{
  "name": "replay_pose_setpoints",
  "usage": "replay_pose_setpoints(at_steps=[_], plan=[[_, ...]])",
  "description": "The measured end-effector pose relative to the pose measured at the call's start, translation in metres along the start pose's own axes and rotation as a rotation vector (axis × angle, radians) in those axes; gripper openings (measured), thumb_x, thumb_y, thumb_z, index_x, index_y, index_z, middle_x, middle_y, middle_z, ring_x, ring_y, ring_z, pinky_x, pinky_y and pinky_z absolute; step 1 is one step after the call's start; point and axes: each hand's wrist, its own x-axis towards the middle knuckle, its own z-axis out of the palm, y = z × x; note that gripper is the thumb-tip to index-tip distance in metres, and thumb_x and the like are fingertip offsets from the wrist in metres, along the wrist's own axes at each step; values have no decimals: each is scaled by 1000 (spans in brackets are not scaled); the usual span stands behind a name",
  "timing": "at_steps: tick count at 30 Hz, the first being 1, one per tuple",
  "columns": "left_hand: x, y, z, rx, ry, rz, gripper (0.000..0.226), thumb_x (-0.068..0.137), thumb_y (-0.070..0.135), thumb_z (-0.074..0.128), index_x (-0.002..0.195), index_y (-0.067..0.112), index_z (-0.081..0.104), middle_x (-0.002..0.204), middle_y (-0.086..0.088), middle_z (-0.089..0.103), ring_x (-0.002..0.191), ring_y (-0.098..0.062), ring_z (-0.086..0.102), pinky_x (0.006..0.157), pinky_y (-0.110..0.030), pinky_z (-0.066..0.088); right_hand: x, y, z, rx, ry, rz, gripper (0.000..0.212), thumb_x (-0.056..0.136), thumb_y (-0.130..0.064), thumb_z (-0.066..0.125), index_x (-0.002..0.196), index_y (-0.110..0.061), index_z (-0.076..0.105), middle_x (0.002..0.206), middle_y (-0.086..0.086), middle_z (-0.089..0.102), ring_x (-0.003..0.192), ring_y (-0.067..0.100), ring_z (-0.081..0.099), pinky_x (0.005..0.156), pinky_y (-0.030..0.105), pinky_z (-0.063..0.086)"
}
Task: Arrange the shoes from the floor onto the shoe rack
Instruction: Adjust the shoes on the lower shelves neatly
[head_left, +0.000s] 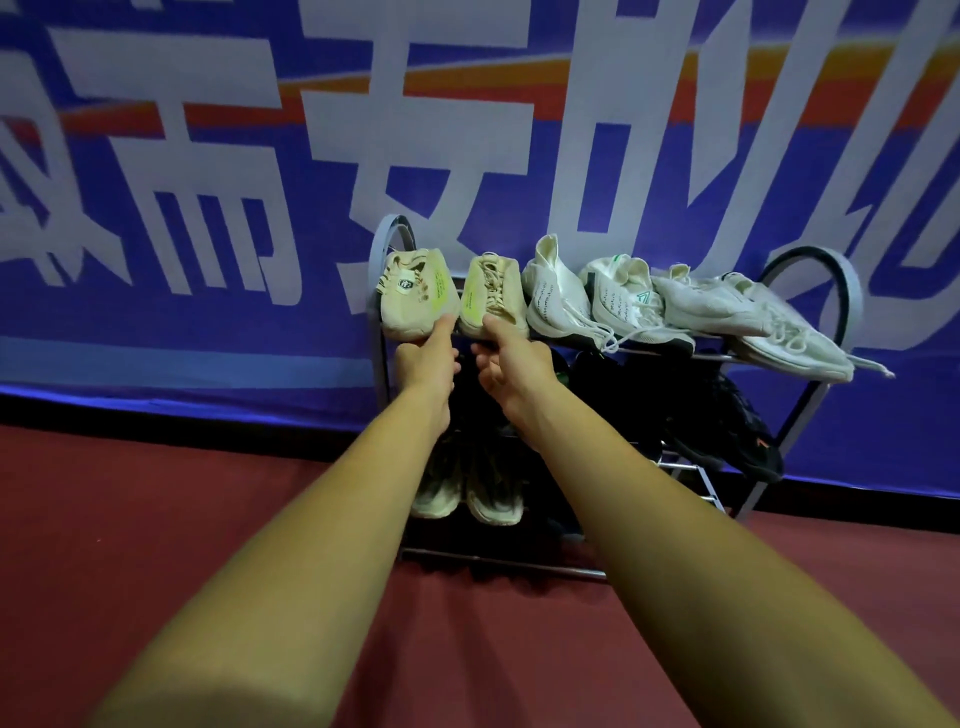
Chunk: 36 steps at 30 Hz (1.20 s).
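A grey metal shoe rack (379, 332) stands against the banner wall. On its top shelf at the left sit two beige sneakers. My left hand (428, 364) touches the heel of the left beige sneaker (415, 293) from below, thumb up against it. My right hand (511, 364) touches the heel of the right beige sneaker (493, 296) the same way. Whether the fingers curl round the heels is hidden. Both shoes point toward the wall and tilt upward.
Right of the beige pair, several white sneakers (623, 301) fill the top shelf. Dark shoes (727, 426) sit on the middle shelf, and a tan pair (467, 493) on a lower shelf. Red carpet floor (156, 519) lies in front; a blue banner (208, 156) hangs behind.
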Motion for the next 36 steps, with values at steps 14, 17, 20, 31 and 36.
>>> replay_pose_setpoints(at_steps=[14,17,20,31,36], plan=[[-11,19,-18,433,151,185,62,80,39,72,123,17,32,126,-16,47,104,-36,56,86,-46,54,-24,-13,-8,-1249,195,-654,17,88,-33,57,94,-19,64,92,4,69,86,29,63,74,39,53],[-8,25,-25,486,130,246,61,77,42,73,119,16,37,124,-13,52,107,-35,57,90,-50,52,-22,-12,-7,-1405,184,-824,14,89,-25,54,99,-15,58,98,6,63,86,30,61,66,38,49],[-7,27,-25,525,137,282,59,77,38,75,119,16,39,124,-13,52,107,-35,57,91,-51,51,-17,-12,-3,-1470,245,-902,18,91,-22,56,106,-12,54,111,9,52,87,30,58,61,36,45],[1,29,-28,508,161,329,57,77,31,75,121,15,43,123,-10,49,105,-31,56,85,-42,51,5,-20,2,-1439,287,-842,16,91,-25,62,100,-14,69,102,7,61,91,30,61,67,37,50],[0,29,-26,490,169,336,56,79,31,74,123,14,43,126,-10,49,108,-30,55,84,-41,50,3,-26,-1,-1344,317,-831,20,92,-30,60,99,-12,65,102,8,63,91,31,61,69,38,47]])
